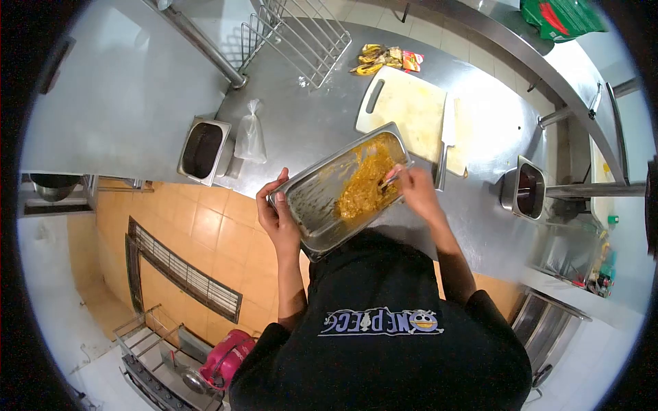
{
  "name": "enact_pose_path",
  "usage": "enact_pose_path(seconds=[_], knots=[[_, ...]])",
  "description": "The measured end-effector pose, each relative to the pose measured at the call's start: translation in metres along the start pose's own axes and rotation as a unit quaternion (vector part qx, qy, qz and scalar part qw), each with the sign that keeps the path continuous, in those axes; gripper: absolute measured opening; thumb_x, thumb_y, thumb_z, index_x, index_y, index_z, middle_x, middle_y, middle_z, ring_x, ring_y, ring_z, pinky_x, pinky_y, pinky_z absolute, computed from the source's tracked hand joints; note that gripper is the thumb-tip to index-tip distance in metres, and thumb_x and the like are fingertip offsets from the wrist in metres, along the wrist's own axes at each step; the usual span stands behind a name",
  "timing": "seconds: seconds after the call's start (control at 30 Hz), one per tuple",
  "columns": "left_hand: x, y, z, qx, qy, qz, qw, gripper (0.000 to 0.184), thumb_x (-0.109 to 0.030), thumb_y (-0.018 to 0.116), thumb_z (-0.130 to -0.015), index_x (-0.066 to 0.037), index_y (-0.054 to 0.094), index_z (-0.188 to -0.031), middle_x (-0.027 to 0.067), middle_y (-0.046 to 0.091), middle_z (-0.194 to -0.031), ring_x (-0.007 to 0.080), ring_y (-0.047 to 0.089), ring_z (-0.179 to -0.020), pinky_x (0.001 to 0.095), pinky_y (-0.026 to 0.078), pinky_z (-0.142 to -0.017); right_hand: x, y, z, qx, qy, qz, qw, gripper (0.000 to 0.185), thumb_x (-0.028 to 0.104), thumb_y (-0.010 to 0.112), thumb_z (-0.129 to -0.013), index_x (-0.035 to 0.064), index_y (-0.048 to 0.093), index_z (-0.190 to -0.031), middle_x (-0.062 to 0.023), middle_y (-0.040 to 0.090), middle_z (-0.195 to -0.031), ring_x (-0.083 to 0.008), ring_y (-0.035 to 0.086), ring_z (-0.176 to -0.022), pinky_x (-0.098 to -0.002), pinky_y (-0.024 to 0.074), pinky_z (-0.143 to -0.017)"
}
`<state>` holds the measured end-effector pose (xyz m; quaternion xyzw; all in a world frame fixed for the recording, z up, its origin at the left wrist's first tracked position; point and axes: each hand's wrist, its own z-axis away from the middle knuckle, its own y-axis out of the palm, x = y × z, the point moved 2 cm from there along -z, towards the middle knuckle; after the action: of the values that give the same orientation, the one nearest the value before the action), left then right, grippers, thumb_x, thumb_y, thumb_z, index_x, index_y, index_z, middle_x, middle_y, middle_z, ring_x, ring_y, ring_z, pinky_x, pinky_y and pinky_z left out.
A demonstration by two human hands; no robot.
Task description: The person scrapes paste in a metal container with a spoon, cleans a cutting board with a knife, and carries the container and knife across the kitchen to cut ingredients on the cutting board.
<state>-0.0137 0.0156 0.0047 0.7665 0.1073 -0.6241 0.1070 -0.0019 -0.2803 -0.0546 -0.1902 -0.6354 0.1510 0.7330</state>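
Note:
A deep rectangular metal pan (306, 207) is tilted above the near edge of the steel table. My left hand (277, 214) is closed around its left end, thumb over the rim. Inside, a lumpy yellow-brown mash (367, 185) lies toward the right end, with smears on the bare metal at left. My right hand (415, 190) is closed on a slim metal utensil (391, 181) at the pan's right side; its working end is down in the mash, so I cannot tell whether it is a fork or a spoon.
A white cutting board (401, 106) with a knife (445, 140) lies behind the pan. Banana peels (373, 60) and a wire rack (301, 41) are farther back. At left are a knotted plastic bag (251, 137) and a metal container (203, 151); another container (526, 188) stands right.

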Motion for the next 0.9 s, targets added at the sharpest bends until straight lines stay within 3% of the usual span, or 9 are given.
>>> enact_pose_path(seconds=[0.07, 0.17, 0.27, 0.37, 0.43, 0.53, 0.6, 0.77, 0.9], knots=[[0.001, -0.003, 0.001, 0.002, 0.008, -0.016, 1.000, 0.027, -0.025, 0.055, -0.107, -0.003, 0.054, -0.121, 0.0218, 0.062, -0.139, 0.0254, 0.060, -0.122, 0.0386, 0.044, -0.109, 0.006, -0.028, -0.007, -0.012, -0.010, -0.003, 1.000, 0.035, 0.022, 0.049, -0.106, 0.0063, 0.077, -0.096, -0.0165, 0.070, -0.077, -0.0276, 0.065, -0.070, -0.0400, 0.0494, -0.068], [0.007, -0.003, 0.004, 0.004, 0.013, -0.028, 0.999, 0.027, -0.026, 0.055, -0.107, -0.003, 0.054, -0.121, 0.0225, 0.062, -0.138, 0.0257, 0.060, -0.123, 0.0390, 0.044, -0.109, -0.002, -0.052, -0.015, -0.093, 0.113, -0.043, 0.988, 0.035, 0.023, 0.049, -0.106, 0.0059, 0.078, -0.098, -0.0163, 0.070, -0.077, -0.0264, 0.063, -0.068, -0.0402, 0.0489, -0.069], [0.008, 0.003, 0.001, 0.000, 0.018, -0.026, 1.000, 0.028, -0.026, 0.055, -0.107, -0.002, 0.054, -0.121, 0.0234, 0.062, -0.139, 0.0262, 0.060, -0.123, 0.0394, 0.043, -0.109, -0.011, -0.029, -0.015, -0.152, 0.017, 0.009, 0.988, 0.036, 0.026, 0.049, -0.107, 0.0051, 0.077, -0.097, -0.0154, 0.067, -0.072, -0.0239, 0.061, -0.064, -0.0389, 0.0480, -0.067], [0.002, 0.006, -0.005, 0.000, 0.017, -0.023, 1.000, 0.027, -0.026, 0.055, -0.107, -0.002, 0.054, -0.121, 0.0240, 0.061, -0.139, 0.0267, 0.060, -0.123, 0.0393, 0.043, -0.109, 0.005, -0.003, -0.002, -0.044, -0.010, 0.037, 0.998, 0.038, 0.027, 0.048, -0.108, 0.0029, 0.076, -0.096, -0.0142, 0.067, -0.070, -0.0213, 0.059, -0.060, -0.0378, 0.0475, -0.064], [-0.003, 0.004, -0.005, 0.005, 0.003, -0.014, 1.000, 0.025, -0.025, 0.055, -0.107, -0.003, 0.054, -0.119, 0.0241, 0.060, -0.140, 0.0270, 0.059, -0.124, 0.0394, 0.043, -0.109, 0.000, -0.017, -0.009, -0.046, -0.049, 0.029, 0.997, 0.038, 0.027, 0.049, -0.108, 0.0039, 0.076, -0.095, -0.0008, 0.054, -0.061, -0.0098, 0.048, -0.051, -0.0286, 0.0466, -0.059], [0.003, 0.001, 0.000, 0.007, 0.003, -0.010, 1.000, 0.025, -0.025, 0.055, -0.107, -0.003, 0.054, -0.120, 0.0235, 0.061, -0.140, 0.0269, 0.058, -0.126, 0.0396, 0.042, -0.110, 0.001, -0.049, -0.028, -0.161, -0.024, -0.056, 0.985, 0.039, 0.029, 0.050, -0.108, 0.0046, 0.077, -0.094, -0.0015, 0.055, -0.060, -0.0107, 0.049, -0.051, -0.0297, 0.0465, -0.057], [0.005, 0.002, 0.003, 0.001, 0.003, -0.014, 1.000, 0.025, -0.025, 0.055, -0.107, -0.003, 0.053, -0.120, 0.0232, 0.061, -0.140, 0.0268, 0.058, -0.126, 0.0397, 0.042, -0.111, -0.009, -0.033, -0.029, -0.185, 0.009, 0.001, 0.983, 0.040, 0.030, 0.050, -0.109, 0.0052, 0.077, -0.094, -0.0011, 0.052, -0.056, -0.0098, 0.049, -0.050, -0.0298, 0.0453, -0.056], [0.012, -0.002, -0.003, -0.007, -0.007, 0.019, 1.000, 0.023, -0.023, 0.055, -0.107, -0.004, 0.053, -0.120, 0.0225, 0.061, -0.140, 0.0265, 0.057, -0.128, 0.0395, 0.043, -0.111, 0.021, 0.024, -0.001, 0.055, -0.060, -0.061, 0.995, 0.040, 0.028, 0.049, -0.109, 0.0047, 0.077, -0.095, -0.0061, 0.061, -0.061, -0.0104, 0.052, -0.053, -0.0307, 0.0437, -0.056], [0.007, -0.006, 0.005, -0.015, -0.005, -0.003, 1.000, 0.015, -0.014, 0.051, -0.107, -0.002, 0.054, -0.117, 0.0244, 0.063, -0.136, 0.0260, 0.060, -0.125, 0.0400, 0.043, -0.111, 0.026, -0.029, -0.016, -0.025, -0.035, -0.017, 0.999, 0.040, 0.024, 0.047, -0.108, 0.0020, 0.077, -0.094, -0.0157, 0.074, -0.085, -0.0215, 0.069, -0.072, -0.0362, 0.0518, -0.073]])
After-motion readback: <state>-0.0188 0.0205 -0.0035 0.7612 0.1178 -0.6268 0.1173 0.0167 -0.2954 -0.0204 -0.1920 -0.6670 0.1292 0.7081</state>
